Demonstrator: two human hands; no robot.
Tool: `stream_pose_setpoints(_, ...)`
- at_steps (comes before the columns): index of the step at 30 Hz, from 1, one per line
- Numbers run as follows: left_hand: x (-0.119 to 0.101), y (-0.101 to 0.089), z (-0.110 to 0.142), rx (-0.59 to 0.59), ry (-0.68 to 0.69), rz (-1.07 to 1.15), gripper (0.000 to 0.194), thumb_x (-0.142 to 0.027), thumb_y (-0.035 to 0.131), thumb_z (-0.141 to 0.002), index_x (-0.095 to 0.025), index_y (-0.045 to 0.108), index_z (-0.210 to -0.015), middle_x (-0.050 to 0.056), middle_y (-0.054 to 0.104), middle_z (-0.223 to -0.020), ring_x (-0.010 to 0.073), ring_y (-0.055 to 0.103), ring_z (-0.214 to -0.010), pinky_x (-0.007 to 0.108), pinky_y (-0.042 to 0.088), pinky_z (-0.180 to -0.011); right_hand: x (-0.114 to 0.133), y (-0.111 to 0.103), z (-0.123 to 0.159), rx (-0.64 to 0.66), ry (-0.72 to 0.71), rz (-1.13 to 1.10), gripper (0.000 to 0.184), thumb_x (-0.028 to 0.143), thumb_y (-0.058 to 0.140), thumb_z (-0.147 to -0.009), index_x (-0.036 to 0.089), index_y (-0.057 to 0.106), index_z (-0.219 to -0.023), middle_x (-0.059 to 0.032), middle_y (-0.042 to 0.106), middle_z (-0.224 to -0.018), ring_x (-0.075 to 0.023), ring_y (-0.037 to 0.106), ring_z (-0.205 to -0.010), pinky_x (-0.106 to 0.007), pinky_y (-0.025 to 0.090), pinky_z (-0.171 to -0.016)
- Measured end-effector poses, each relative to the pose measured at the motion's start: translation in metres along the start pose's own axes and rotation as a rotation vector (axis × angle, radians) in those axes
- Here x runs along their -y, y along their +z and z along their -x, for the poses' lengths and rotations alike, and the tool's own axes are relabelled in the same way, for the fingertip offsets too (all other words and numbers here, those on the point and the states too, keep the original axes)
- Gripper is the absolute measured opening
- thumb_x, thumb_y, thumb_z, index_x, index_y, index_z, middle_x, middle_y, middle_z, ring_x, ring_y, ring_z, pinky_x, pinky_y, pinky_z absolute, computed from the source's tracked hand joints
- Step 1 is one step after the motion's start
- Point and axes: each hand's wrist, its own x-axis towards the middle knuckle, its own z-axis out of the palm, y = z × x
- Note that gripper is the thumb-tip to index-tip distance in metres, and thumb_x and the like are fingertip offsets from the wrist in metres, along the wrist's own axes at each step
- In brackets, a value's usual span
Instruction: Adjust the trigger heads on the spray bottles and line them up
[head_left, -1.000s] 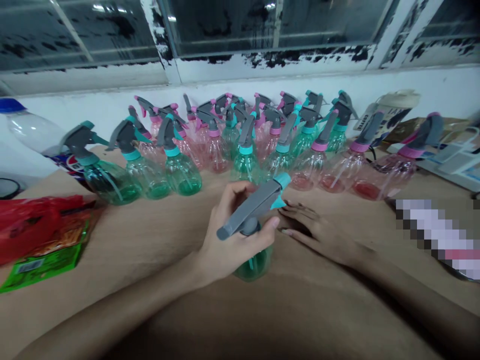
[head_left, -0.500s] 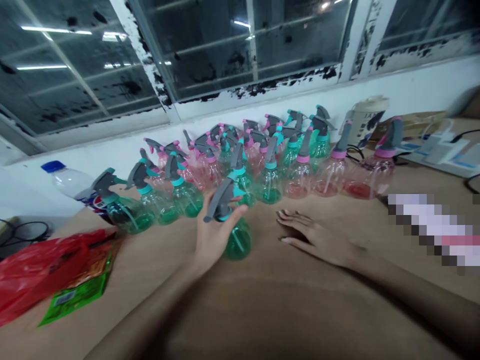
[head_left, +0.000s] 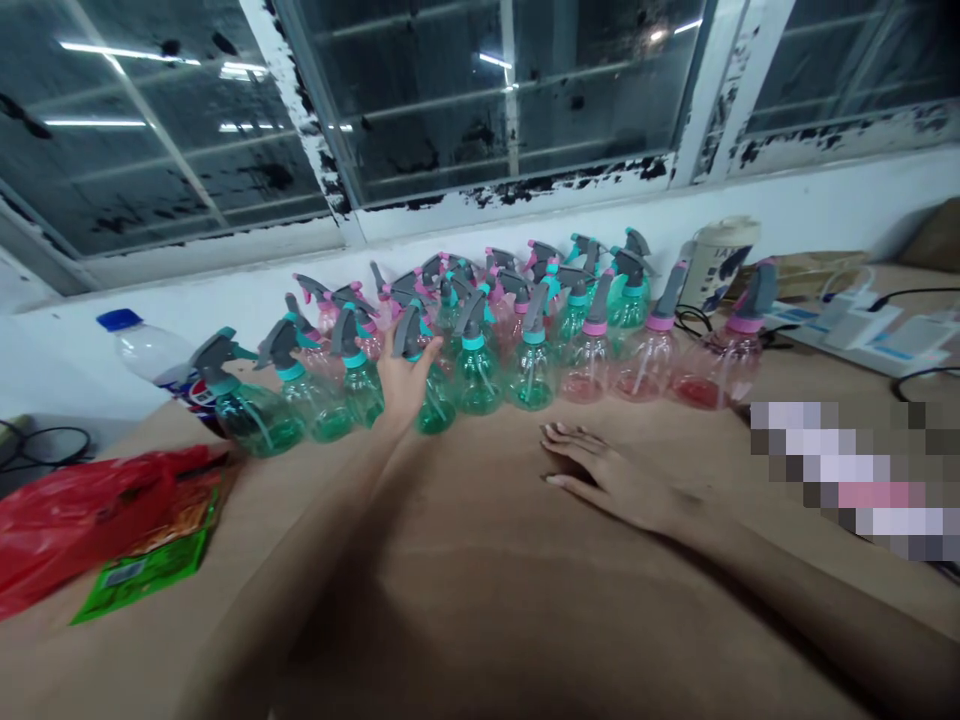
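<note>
My left hand is around the neck of a green spray bottle, its thumb on the right side below the grey trigger head. That bottle is upright in the front row, between two other green spray bottles, one at its left and one at its right. Some of its body is hidden by my fingers. My right hand rests palm down on the wooden table, fingers stretched out and holding nothing. Ahead of it are a green bottle and a pink spray bottle.
More pink and green spray bottles crowd behind the front row, below the window wall. At left lie a Pepsi bottle, a red plastic bag and a green packet. A beige cup and a white power strip are at right.
My left hand has carried the green spray bottle away from me and to the left, into the front row. The right hand stays on the table.
</note>
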Motion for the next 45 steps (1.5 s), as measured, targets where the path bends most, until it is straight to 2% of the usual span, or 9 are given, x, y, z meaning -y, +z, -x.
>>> stream_pose_setpoints(6,0.013,0.005,-0.008,-0.042,0.008,-0.011,0.061,-0.046,0.069,-0.073,-0.017,0.049,-0.124,0.012,0.066,-0.106,0.0274,0.062,-0.098,0.042,0.047,-0.089,0.007,-0.005,-0.002,0.029,0.054,-0.038,0.056,0.054,0.043,-0.087,0.021,0.046,-0.132,-0.0068,0.044,-0.141,-0.0228,0.037,-0.132,-0.045,0.031,-0.110)
stream_pose_setpoints(10,0.016,0.007,-0.008,-0.073,0.011,-0.002,0.064,-0.047,0.071,-0.070,-0.021,0.047,-0.124,0.010,0.063,-0.114,0.0268,0.061,-0.103,0.043,0.047,-0.092,0.021,-0.016,-0.011,0.006,0.156,-0.136,0.046,0.052,0.043,-0.088,0.026,0.050,-0.126,-0.0043,0.054,-0.132,-0.0240,0.052,-0.119,-0.047,0.040,-0.102)
stream_pose_setpoints(14,0.016,0.006,-0.008,-0.070,0.009,0.015,0.064,-0.045,0.072,-0.069,-0.022,0.047,-0.123,0.010,0.062,-0.117,0.0275,0.059,-0.107,0.046,0.046,-0.094,0.035,-0.029,-0.039,-0.097,0.230,-0.206,0.038,0.048,0.046,-0.087,0.027,0.053,-0.119,-0.0047,0.065,-0.114,-0.0228,0.066,-0.092,-0.044,0.050,-0.086)
stream_pose_setpoints(18,0.012,-0.001,-0.005,-0.050,-0.001,0.053,0.069,-0.040,0.073,-0.069,-0.021,0.040,-0.127,0.014,0.056,-0.125,0.0288,0.054,-0.115,0.047,0.047,-0.093,0.041,-0.036,-0.084,-0.200,0.287,-0.178,0.044,0.046,0.053,-0.084,0.023,0.053,-0.121,-0.0070,0.071,-0.097,-0.0234,0.067,-0.084,-0.041,0.051,-0.081)
stream_pose_setpoints(23,0.001,-0.029,0.015,0.009,-0.004,0.079,0.074,-0.033,0.071,-0.070,-0.016,0.032,-0.132,0.019,0.048,-0.130,0.0284,0.050,-0.120,0.047,0.043,-0.099,0.049,-0.027,-0.129,-0.226,0.384,-0.138,0.054,0.045,0.055,-0.082,0.014,0.051,-0.125,-0.0132,0.060,-0.123,-0.0272,0.060,-0.107,-0.041,0.045,-0.092)
stream_pose_setpoints(30,-0.024,-0.091,0.073,0.231,0.014,0.057,0.061,-0.027,0.064,-0.077,-0.017,0.034,-0.129,0.016,0.047,-0.131,0.0264,0.048,-0.122,0.048,0.041,-0.103,0.061,-0.003,-0.158,-0.234,0.496,-0.131,0.070,0.048,0.057,-0.079,0.005,0.040,-0.131,-0.0232,0.057,-0.122,-0.0328,0.056,-0.112,-0.041,0.046,-0.089)
stream_pose_setpoints(37,-0.042,-0.127,0.122,0.436,0.024,0.036,0.043,-0.021,0.057,-0.083,-0.022,0.039,-0.122,0.010,0.052,-0.125,0.0232,0.054,-0.117,0.047,0.043,-0.102,0.066,-0.005,-0.160,-0.186,0.544,-0.098,0.075,0.058,0.057,-0.075,0.003,0.044,-0.124,-0.0260,0.063,-0.108,-0.0361,0.060,-0.103,-0.043,0.047,-0.079)
stream_pose_setpoints(40,-0.045,-0.131,0.131,0.521,-0.017,0.015,0.038,-0.022,0.053,-0.085,-0.024,0.040,-0.121,0.008,0.052,-0.125,0.0221,0.053,-0.118,0.046,0.042,-0.103,0.067,-0.011,-0.150,-0.137,0.519,-0.093,0.080,0.062,0.055,-0.074,0.003,0.042,-0.127,-0.0236,0.066,-0.100,-0.0346,0.063,-0.096,-0.040,0.048,-0.074)
stream_pose_setpoints(45,-0.047,-0.131,0.129,0.543,-0.089,0.060,0.033,-0.026,0.052,-0.087,-0.023,0.042,-0.118,0.008,0.053,-0.124,0.0198,0.053,-0.116,0.043,0.045,-0.101,0.071,-0.017,-0.117,-0.048,0.457,-0.088,0.083,0.068,0.051,-0.074,0.007,0.040,-0.128,-0.0156,0.067,-0.084,-0.0300,0.066,-0.081,-0.037,0.048,-0.067)
